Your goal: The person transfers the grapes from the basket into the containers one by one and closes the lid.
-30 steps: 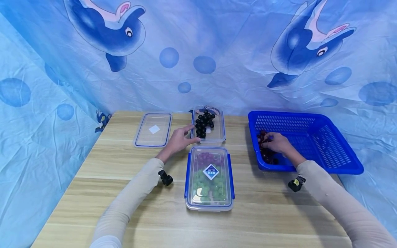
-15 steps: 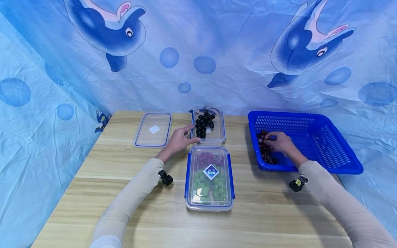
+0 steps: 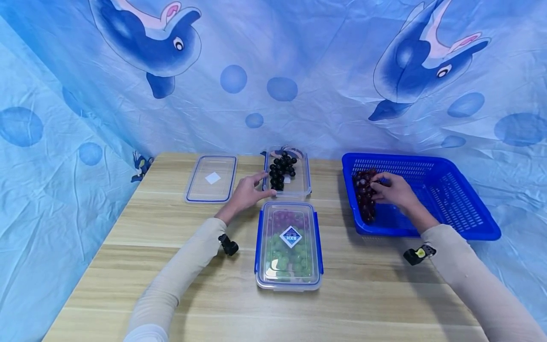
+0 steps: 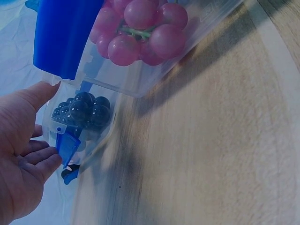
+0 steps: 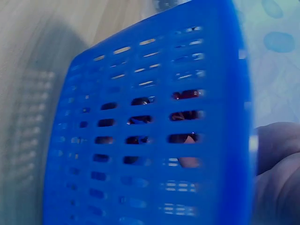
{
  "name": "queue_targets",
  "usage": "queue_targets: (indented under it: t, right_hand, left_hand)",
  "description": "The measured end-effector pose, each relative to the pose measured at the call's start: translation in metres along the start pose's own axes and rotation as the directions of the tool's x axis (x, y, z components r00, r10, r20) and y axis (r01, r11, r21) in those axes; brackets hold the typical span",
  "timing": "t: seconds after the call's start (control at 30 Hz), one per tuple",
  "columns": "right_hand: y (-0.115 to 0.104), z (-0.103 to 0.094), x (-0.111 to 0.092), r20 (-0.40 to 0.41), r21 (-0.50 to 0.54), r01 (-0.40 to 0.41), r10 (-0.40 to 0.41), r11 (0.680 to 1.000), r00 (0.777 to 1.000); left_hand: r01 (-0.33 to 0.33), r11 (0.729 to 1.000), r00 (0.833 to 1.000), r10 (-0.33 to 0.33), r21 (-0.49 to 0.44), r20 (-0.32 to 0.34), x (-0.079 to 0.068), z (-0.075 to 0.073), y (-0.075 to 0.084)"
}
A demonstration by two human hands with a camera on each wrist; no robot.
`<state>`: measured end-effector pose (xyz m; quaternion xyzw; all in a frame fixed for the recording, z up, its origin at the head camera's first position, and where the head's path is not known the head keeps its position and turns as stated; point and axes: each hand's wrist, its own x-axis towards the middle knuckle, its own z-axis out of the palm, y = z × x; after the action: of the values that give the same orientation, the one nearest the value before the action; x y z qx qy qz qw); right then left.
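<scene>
In the head view my right hand (image 3: pixel 394 191) reaches into the blue basket (image 3: pixel 463 187) and pinches the upper part of a bunch of dark red grapes (image 3: pixel 365 198). The basket wall hides most of that hand in the right wrist view. My left hand (image 3: pixel 245 194) touches the near-left corner of a clear lidless food container (image 3: pixel 302 178), its thumb at the front and fingers along the side. The left wrist view has those fingers (image 4: pixel 44 159) fairly straight against the container's blue clip. A bunch of black grapes (image 3: pixel 279 170) lies inside that container.
Nearer on the wooden table (image 3: pixel 179 294) stands a lidded container (image 3: pixel 290 285) with blue clips, green and pink grapes showing through. A loose clear lid (image 3: pixel 201 190) with blue seal lies left of my left hand. A dolphin-print curtain (image 3: pixel 316 114) hangs behind the table.
My right hand has moved slightly right and away from me, and the red grapes have shifted upward with it inside the basket. The left hand holds its place.
</scene>
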<state>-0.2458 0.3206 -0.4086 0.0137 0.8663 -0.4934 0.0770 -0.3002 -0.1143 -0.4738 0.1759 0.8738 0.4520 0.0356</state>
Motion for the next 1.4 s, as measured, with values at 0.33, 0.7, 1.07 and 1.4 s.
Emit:
queue_targets:
  t: [0.33,0.7,1.07,1.4]
  right_hand:
    - [-0.022,-0.016,-0.009,-0.096,-0.084,0.087,-0.094,0.993,0.991]
    - [-0.075,-0.023,-0.004,-0.173,-0.049,0.222,-0.228,0.974,0.958]
    - [-0.118,0.012,0.018,-0.154,0.164,0.255,-0.231,0.953,0.961]
    - [-0.124,0.061,0.049,-0.034,0.298,0.199,-0.198,0.933,0.98]
  left_hand:
    - [-0.006,1.0,1.0,0.007,-0.019,0.011,0.0,-0.002,0.001]
    - [0.003,1.0,1.0,-0.003,-0.019,0.016,0.002,-0.002,-0.001]
    - [0.007,1.0,1.0,-0.006,-0.02,0.021,0.001,-0.001,0.0]
    - [-0.006,1.0,1.0,0.006,-0.008,0.009,0.0,-0.001,0.0]
